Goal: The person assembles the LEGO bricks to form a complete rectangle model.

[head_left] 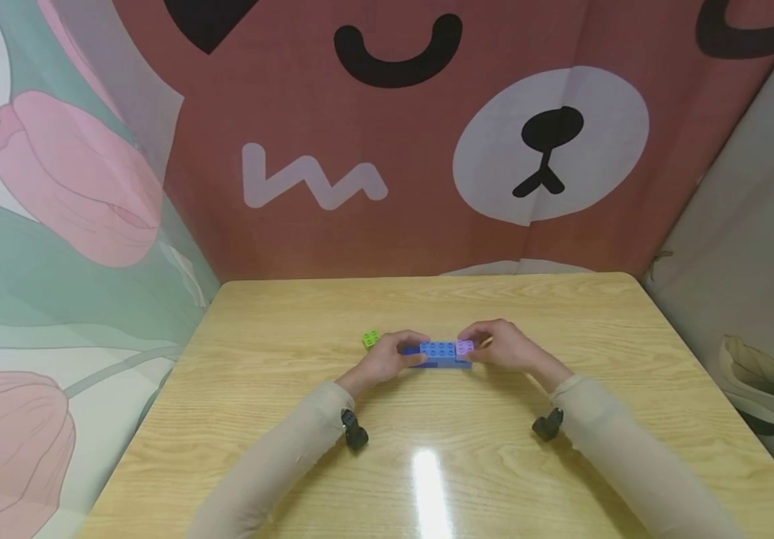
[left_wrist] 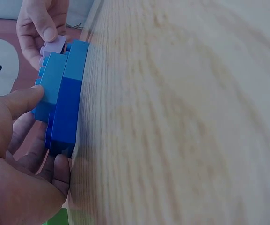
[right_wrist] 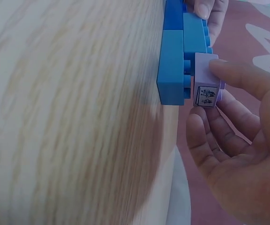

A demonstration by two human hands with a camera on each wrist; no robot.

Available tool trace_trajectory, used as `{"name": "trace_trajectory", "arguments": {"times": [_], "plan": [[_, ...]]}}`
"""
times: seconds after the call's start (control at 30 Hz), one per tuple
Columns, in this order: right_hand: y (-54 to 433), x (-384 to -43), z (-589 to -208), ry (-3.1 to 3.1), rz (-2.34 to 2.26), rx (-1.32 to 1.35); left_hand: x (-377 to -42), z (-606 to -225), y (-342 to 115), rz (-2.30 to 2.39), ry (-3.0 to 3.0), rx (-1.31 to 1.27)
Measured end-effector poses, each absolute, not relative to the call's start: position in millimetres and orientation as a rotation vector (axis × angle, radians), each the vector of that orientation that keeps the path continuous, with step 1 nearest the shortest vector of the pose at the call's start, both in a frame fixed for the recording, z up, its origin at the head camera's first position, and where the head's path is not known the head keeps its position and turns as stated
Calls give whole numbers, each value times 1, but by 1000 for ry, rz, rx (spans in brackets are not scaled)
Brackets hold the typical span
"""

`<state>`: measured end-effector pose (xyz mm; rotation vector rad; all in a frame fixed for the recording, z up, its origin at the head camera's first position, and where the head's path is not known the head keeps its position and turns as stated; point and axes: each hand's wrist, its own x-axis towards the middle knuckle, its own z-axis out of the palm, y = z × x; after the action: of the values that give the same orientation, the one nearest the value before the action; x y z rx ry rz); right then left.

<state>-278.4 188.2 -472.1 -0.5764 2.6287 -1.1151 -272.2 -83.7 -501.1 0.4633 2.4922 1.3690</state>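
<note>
On the far left, a cloth (head_left: 77, 180) with big pink tulips hung beside the wooden table (head_left: 495, 479). Your left sleeve (head_left: 279, 457) was cream, and a small black camera (head_left: 355, 432) sat at that wrist. A light green toy brick (head_left: 370, 339) lay on the table just past your left hand (head_left: 387, 358). That hand held the left part of the blue stack, with your thumb on the front of the upper light blue brick (head_left: 437, 349) and your fingers round behind.

The dark blue brick (left_wrist: 65, 117) made the left end of the bottom row, and the lower light blue brick (right_wrist: 172, 68) made the right end. The row was down at the table top, near the middle. The upper light blue brick sat across both.

Next to it, on the right, was the purple brick (head_left: 464, 347), just over the bumps of the lower light blue brick, with a thin gap showing. Your right hand (head_left: 503, 346) pinched it between thumb and fingers. Your right sleeve (head_left: 636, 457) was cream too.
</note>
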Motion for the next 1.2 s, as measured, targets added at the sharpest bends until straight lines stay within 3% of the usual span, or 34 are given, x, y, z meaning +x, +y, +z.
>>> {"name": "trace_trajectory", "arguments": {"times": [1.2], "plan": [[188, -281, -474, 2662, -1066, -551, -271, -500, -83, 1377, 2482, 442]]}}
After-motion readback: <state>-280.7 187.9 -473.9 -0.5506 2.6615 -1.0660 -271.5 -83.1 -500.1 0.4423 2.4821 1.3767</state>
